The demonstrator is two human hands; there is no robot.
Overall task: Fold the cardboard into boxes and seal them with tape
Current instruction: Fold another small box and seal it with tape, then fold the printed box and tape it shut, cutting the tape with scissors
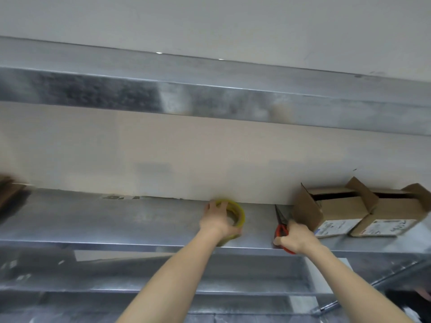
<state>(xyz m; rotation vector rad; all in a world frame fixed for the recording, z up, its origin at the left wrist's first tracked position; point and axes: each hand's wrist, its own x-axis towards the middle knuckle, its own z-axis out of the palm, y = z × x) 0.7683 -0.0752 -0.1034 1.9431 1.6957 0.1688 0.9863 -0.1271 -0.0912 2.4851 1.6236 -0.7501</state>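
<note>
— So, how many things are up on that grey metal shelf [116,220]?
— Four that I can count clearly: one yellow roll of tape [236,212], one pair of red-handled scissors [280,226] and two brown cardboard boxes [335,212]. One blurred brown shape [10,194] sits at the far left edge; I cannot tell what it is.
— And the hands?
— Both are raised to the shelf. The left hand [218,221] is on the tape, its fingers [215,207] curled over the roll's rim, close to the pale wall [163,159]. Whether the roll rests on the shelf or is lifted, I cannot tell.
— The other?
— The right hand [296,238] grips the scissors, fingers wrapped round the red handles, the dark blades together and pointing towards the wall. It is just beside the boxes.
— The boxes themselves?
— Side by side and touching, at the right end of the shelf, against the wall. Each has its top flaps standing open and one white label [331,227] on its near face.
— Anything above?
— One second metal shelf [210,92], higher up the same wall.
</note>
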